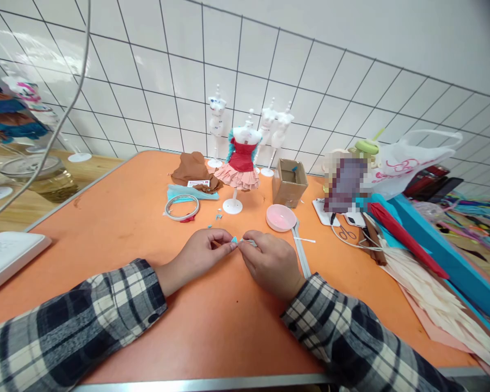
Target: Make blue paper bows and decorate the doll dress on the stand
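Observation:
Both my hands rest on the orange table (126, 218) near its middle, fingertips meeting. My left hand (202, 253) pinches a tiny teal scrap (234, 239) between thumb and fingers. My right hand (269, 261) is closed in a pinch on the other side of the same scrap, holding something small and pale that I cannot make out. Just beyond them stands a small white mannequin (240, 163) dressed in a red top and pink ruffled skirt with teal trim. Tiny teal snippets (217, 216) lie on the table between it and my hands.
Three bare white mannequins (269, 130) stand at the tiled wall. Brown fabric (194, 169), a grey hoop (182, 207), a cardboard box (289, 182), a pink dish (280, 216), scissors (343, 233), crepe paper sheets (424, 283) and a plastic bag (408, 160) lie around. A white board (8, 256) sits left.

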`<move>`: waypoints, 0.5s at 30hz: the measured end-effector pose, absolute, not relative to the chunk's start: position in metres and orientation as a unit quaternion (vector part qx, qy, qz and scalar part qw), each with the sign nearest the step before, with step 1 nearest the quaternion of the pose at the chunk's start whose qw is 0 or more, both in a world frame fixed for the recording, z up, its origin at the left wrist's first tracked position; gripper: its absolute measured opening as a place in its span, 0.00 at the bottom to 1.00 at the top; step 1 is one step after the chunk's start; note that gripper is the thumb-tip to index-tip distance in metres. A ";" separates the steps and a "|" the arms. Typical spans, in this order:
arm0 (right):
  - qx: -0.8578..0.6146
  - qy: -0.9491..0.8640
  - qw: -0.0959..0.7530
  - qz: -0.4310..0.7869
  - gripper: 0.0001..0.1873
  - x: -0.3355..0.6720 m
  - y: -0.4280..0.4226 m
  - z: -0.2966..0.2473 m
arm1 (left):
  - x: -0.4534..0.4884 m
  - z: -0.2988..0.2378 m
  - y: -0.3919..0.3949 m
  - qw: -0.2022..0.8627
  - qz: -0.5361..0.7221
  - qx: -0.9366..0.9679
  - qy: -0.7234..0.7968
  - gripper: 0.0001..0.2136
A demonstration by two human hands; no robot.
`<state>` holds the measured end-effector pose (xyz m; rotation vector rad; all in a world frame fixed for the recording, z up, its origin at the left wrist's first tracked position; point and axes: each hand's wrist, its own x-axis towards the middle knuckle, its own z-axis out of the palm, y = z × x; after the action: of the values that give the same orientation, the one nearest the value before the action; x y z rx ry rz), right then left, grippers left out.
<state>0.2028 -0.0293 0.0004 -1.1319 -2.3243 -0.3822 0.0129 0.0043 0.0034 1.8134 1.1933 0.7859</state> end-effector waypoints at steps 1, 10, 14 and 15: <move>-0.410 -0.862 0.253 -0.158 0.10 0.204 -0.030 0.001 | 0.013 0.004 0.004 0.405 0.310 0.720 0.471 0.12; -0.398 -0.867 0.254 -0.158 0.10 0.208 -0.031 0.008 | 0.013 0.003 0.004 0.439 0.324 0.706 0.452 0.11; -0.407 -0.862 0.277 -0.116 0.10 0.207 -0.032 0.010 | 0.012 0.001 0.006 0.465 0.326 0.694 0.442 0.11; -0.408 -0.862 0.282 -0.110 0.10 0.207 -0.032 0.011 | 0.011 0.000 0.006 0.469 0.323 0.695 0.439 0.12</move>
<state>0.2074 -0.0317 0.0106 -1.0924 -2.3080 -0.2943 0.0115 0.0059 0.0004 1.7044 1.0764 0.7930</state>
